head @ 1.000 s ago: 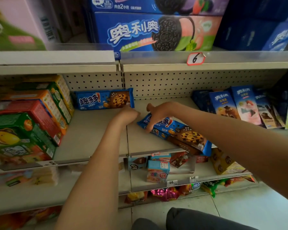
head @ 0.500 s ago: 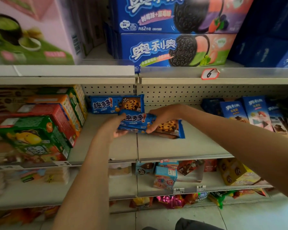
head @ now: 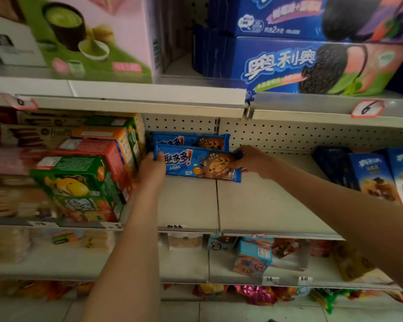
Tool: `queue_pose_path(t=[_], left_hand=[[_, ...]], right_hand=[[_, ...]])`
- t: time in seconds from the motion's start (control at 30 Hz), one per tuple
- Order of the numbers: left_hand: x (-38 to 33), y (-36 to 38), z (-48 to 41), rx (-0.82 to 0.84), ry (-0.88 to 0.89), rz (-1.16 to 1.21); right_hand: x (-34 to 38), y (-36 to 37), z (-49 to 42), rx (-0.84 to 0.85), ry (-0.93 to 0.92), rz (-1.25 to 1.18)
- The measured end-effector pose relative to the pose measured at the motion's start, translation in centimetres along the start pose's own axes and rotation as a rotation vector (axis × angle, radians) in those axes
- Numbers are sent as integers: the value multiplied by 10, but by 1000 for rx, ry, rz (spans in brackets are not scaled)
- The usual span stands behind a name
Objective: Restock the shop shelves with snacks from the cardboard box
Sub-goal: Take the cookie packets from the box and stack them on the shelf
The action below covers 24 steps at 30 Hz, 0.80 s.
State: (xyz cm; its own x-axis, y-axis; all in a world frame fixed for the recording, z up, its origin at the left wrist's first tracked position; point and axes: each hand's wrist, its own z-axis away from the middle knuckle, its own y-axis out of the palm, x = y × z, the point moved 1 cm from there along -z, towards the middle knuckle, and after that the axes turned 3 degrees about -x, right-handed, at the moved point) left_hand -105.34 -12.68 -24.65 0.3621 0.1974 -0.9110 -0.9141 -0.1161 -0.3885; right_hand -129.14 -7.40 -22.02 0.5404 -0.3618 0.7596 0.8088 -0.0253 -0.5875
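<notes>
Grip looks best at the short ends, where left hand (head: pixel 153 168) and right hand (head: pixel 249 159) pinch the light, slippery, probably crushable blue plastic cookie packet (head: pixel 196 165) at the grey metal shelf's (head: pixel 254 205) back.

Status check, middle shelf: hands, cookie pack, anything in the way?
Left hand grips blue cookie pack at its left end, right hand at its right end. Pack face-out, just before the rear pack. Stacked boxes close beside left hand.

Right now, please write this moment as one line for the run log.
step: shelve pack | left hand: holds left end | right hand: holds right end | spot: shelf, in front of second pack
</notes>
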Motion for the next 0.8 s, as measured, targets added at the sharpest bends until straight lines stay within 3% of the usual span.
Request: queue_pose_path(t=[0.13,0.27,0.47,0.8], left_hand=[[-1,7,-9,-115,11,-284],[-9,17,-7,-124,-96,-356],[-25,36,-5,-109,-131,31],[-40,41,16,-144,-197,60]], right_hand=[[-1,5,-11,-186,-42,-59],[2,12,-10,-373,-95,4],[-1,30,-8,-474,-167,-90],[2,31,-9,-408,-174,-75]])
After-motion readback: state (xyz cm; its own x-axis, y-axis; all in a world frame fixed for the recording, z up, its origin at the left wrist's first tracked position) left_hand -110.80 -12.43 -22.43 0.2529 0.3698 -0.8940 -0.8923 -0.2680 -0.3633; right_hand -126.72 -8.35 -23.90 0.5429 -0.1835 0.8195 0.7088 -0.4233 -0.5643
